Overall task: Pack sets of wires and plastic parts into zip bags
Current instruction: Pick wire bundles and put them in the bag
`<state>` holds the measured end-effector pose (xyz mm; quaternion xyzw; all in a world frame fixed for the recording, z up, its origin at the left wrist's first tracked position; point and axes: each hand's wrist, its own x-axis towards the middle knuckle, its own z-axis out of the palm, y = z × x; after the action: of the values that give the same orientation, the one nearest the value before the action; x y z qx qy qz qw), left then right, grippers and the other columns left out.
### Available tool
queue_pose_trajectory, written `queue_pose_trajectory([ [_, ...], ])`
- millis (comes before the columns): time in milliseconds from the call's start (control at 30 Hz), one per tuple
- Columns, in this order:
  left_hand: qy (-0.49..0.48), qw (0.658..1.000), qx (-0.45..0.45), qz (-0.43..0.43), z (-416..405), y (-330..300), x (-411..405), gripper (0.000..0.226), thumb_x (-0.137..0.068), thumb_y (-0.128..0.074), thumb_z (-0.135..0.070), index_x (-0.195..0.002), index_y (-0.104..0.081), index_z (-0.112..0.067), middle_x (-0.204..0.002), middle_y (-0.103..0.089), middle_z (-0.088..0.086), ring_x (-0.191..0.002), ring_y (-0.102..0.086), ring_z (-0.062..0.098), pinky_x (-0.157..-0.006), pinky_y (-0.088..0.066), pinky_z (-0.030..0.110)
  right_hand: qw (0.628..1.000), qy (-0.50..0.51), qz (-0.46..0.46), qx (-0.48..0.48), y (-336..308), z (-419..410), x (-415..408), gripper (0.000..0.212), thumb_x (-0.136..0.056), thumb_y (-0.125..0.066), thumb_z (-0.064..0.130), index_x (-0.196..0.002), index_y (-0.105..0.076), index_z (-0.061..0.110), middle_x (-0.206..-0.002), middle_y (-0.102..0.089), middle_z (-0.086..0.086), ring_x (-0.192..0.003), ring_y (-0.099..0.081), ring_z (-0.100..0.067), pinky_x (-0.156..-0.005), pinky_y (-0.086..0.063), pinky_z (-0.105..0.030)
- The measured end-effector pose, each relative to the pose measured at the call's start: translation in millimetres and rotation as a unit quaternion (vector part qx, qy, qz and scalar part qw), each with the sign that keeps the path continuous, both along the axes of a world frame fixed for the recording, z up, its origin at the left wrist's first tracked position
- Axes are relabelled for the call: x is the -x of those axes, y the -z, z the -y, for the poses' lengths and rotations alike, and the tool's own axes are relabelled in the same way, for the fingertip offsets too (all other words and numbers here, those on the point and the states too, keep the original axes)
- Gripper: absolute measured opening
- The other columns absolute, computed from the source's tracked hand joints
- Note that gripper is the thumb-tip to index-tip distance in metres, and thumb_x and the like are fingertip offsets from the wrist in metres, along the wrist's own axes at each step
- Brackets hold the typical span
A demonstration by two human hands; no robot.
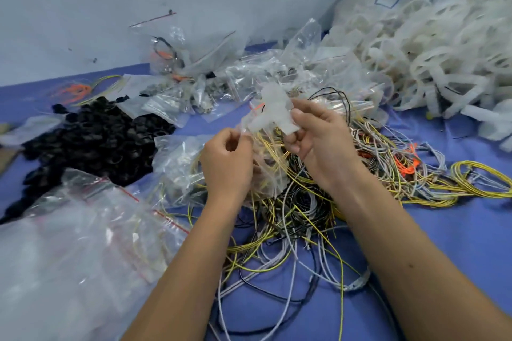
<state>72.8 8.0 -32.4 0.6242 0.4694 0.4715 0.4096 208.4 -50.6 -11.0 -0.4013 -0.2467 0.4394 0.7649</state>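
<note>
1. Above the tangle of wires on the blue surface, the left hand pinches the mouth of a clear zip bag while the right hand pinches a white plastic part.
2. Yellow wires already hang in the bag; they may snag the part and block it.
3. The thin film could slip from the left grip, likely spilling the set.
</note>
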Motion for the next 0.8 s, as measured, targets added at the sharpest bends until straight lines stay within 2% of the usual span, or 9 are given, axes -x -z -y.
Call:
queue_pose_trajectory([
  [67, -0.033, 0.999, -0.002, 0.039, -0.8, 0.3, 2.3, 0.028, -0.097, -0.061, -0.022, -0.071, -0.062, -0.010, -0.060, -0.063, -0.001, -0.047, -0.058, 0.007, -0.045, -0.045, 0.021, 0.996, 0.018, 0.074, 0.039, 4.2, -0.2, 1.8, 0.013, -0.097, -0.060, -0.001, -0.100, -0.068, 0.009, -0.079, -0.065, -0.009, -0.048, -0.051, -0.014, -0.041, -0.038, -0.023],
  [133, -0.080, 0.994, -0.038, 0.066, -2.1, -2.4, 4.6, 0.026, -0.094, -0.063, -0.023, -0.069, -0.059, -0.015, -0.063, -0.062, -0.004, -0.052, -0.062, 0.011, -0.051, -0.048, 0.024, 0.981, 0.035, 0.175, 0.077, 7.8, -1.7, 4.4, 0.012, -0.097, -0.065, 0.004, -0.097, -0.071, 0.014, -0.078, -0.070, -0.006, -0.048, -0.053, -0.011, -0.041, -0.038, -0.022],
  [267, -0.114, 0.977, -0.167, 0.071, 1.3, -14.0, 7.3, 0.024, -0.091, -0.068, -0.022, -0.070, -0.057, -0.017, -0.059, -0.056, -0.014, -0.056, -0.056, 0.005, -0.057, -0.044, 0.019, 0.913, 0.076, 0.391, 0.091, 12.3, -4.1, 7.7, 0.012, -0.095, -0.069, 0.014, -0.101, -0.076, 0.022, -0.086, -0.079, 0.003, -0.065, -0.069, -0.007, -0.055, -0.052, -0.025],
  [400, -0.088, 0.954, -0.286, -0.010, 4.1, -24.8, 4.7, 0.019, -0.089, -0.069, -0.019, -0.074, -0.059, -0.012, -0.063, -0.059, -0.006, -0.058, -0.060, 0.015, -0.058, -0.050, 0.037, 0.863, 0.090, 0.495, 0.051, 12.5, -3.9, 19.8, 0.019, -0.091, -0.070, 0.012, -0.109, -0.074, 0.017, -0.083, -0.076, 0.002, -0.070, -0.071, -0.021, -0.065, -0.060, -0.039],
  [467, -0.067, 0.948, -0.309, -0.044, 7.3, -31.1, 0.3, 0.017, -0.086, -0.070, -0.017, -0.074, -0.060, -0.011, -0.063, -0.060, -0.004, -0.060, -0.059, 0.020, -0.061, -0.050, 0.042, 0.860, 0.057, 0.508, 0.003, 10.9, -2.3, 28.0, 0.021, -0.086, -0.068, 0.004, -0.105, -0.070, 0.013, -0.085, -0.074, 0.003, -0.071, -0.069, -0.023, -0.062, -0.057, -0.039],
  [533, -0.061, 0.946, -0.313, -0.060, 11.2, -38.2, -4.0, 0.018, -0.085, -0.070, -0.018, -0.073, -0.059, -0.011, -0.062, -0.058, -0.005, -0.059, -0.057, 0.020, -0.061, -0.050, 0.043, 0.878, 0.018, 0.477, -0.037, 6.7, -0.7, 31.6, 0.025, -0.081, -0.066, -0.005, -0.099, -0.065, 0.013, -0.082, -0.070, 0.011, -0.069, -0.065, -0.010, -0.059, -0.051, -0.027],
  [667, -0.034, 0.947, -0.310, -0.072, 17.2, -49.3, -9.2, 0.019, -0.085, -0.070, -0.020, -0.072, -0.059, -0.011, -0.060, -0.058, -0.004, -0.060, -0.058, 0.021, -0.064, -0.051, 0.041, 0.893, -0.071, 0.442, -0.042, -0.6, 6.3, 26.0, 0.054, -0.074, -0.059, -0.018, -0.084, -0.069, 0.034, -0.070, -0.069, 0.021, -0.066, -0.061, 0.007, -0.057, -0.047, -0.014],
  [733, -0.019, 0.945, -0.316, -0.080, 22.6, -52.1, -12.0, 0.019, -0.084, -0.071, -0.018, -0.071, -0.059, -0.011, -0.061, -0.058, -0.003, -0.059, -0.057, 0.020, -0.063, -0.050, 0.041, 0.893, -0.141, 0.427, -0.031, -2.9, 9.6, 27.3, 0.064, -0.070, -0.055, -0.025, -0.085, -0.068, 0.035, -0.068, -0.069, 0.020, -0.064, -0.063, 0.006, -0.053, -0.049, -0.015],
  [800, -0.019, 0.945, -0.317, -0.083, 25.7, -52.6, -13.3, 0.020, -0.084, -0.071, -0.017, -0.071, -0.058, -0.011, -0.061, -0.057, -0.003, -0.059, -0.056, 0.020, -0.062, -0.049, 0.041, 0.897, -0.147, 0.417, -0.020, -2.1, 9.7, 28.5, 0.064, -0.073, -0.054, -0.027, -0.089, -0.067, 0.034, -0.067, -0.069, 0.014, -0.062, -0.063, 0.003, -0.050, -0.049, -0.017],
])
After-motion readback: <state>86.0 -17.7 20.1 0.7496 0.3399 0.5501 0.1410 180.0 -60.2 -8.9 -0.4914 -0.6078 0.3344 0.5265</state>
